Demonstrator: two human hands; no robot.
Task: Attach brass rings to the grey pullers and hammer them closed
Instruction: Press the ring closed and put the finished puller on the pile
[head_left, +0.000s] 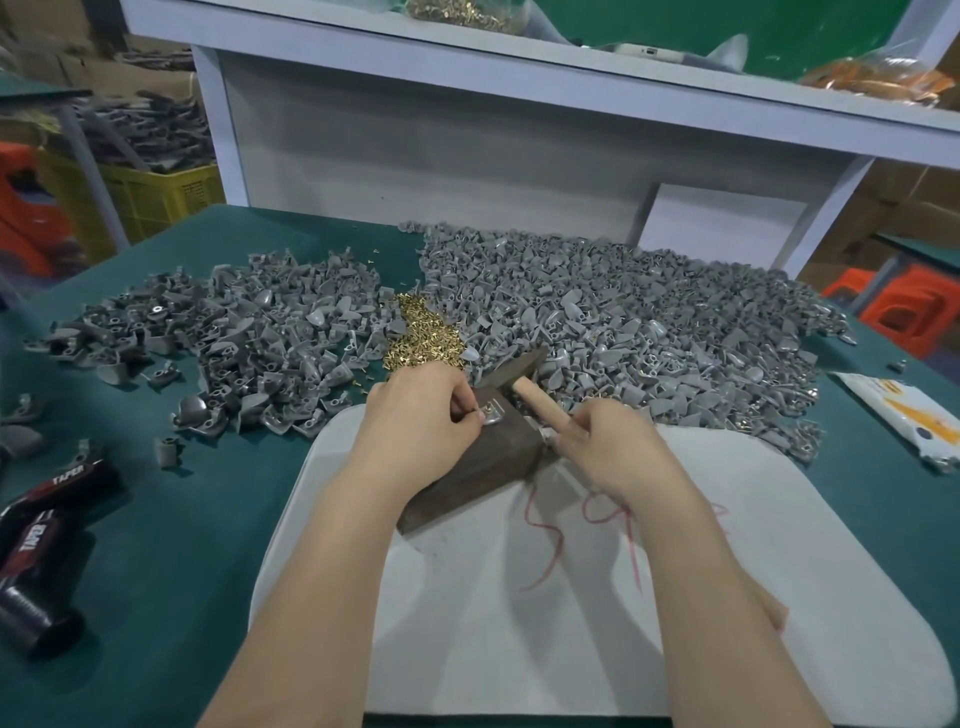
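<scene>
So the next move hangs on one thing: the small grey plastic puller (491, 410) sits on the far end of the dark brown block (483, 467), right between my hands. My left hand (415, 421) is nearer, its fingertips pinching the puller steady. My right hand (608, 447) is wrapped round the pale wooden handle of the hammer (535, 402). The handle runs up and leftward from it, with the dark head just beyond the puller. I can't tell if a ring's seated.

Counts: one hammer, one block, one puller on it. Loose pullers lie in a left-hand heap (249, 332) and a right-hand heap (623, 322), uncountable. One pile of tiny brass rings (423, 332) sits between them on the green desk (156, 519).
</scene>
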